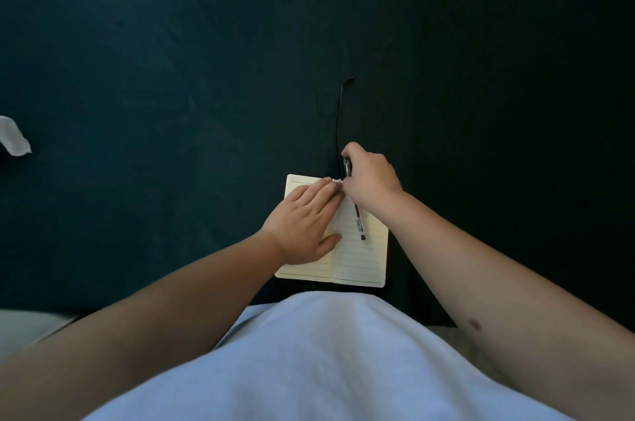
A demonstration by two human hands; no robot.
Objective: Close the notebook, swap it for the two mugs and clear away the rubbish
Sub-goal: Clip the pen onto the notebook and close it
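Note:
An open lined notebook [360,259] lies on the dark teal cloth just in front of me. My left hand [304,228] rests flat on its left page, fingertips reaching the top of the spine. My right hand [369,180] is closed over the notebook's top right corner, around a black pen [359,225]. The pen's lower end lies across the right page and its clear upper end sticks out above my fingers. A small white paper scrap [335,181] sits between the fingertips of both hands. No mugs are in view.
A black ribbon bookmark [340,118] trails from the notebook's top towards the far side. A crumpled white tissue [15,138] lies at the left edge of the view. The dark cloth [171,77] covers the whole table; my white shirt fills the bottom.

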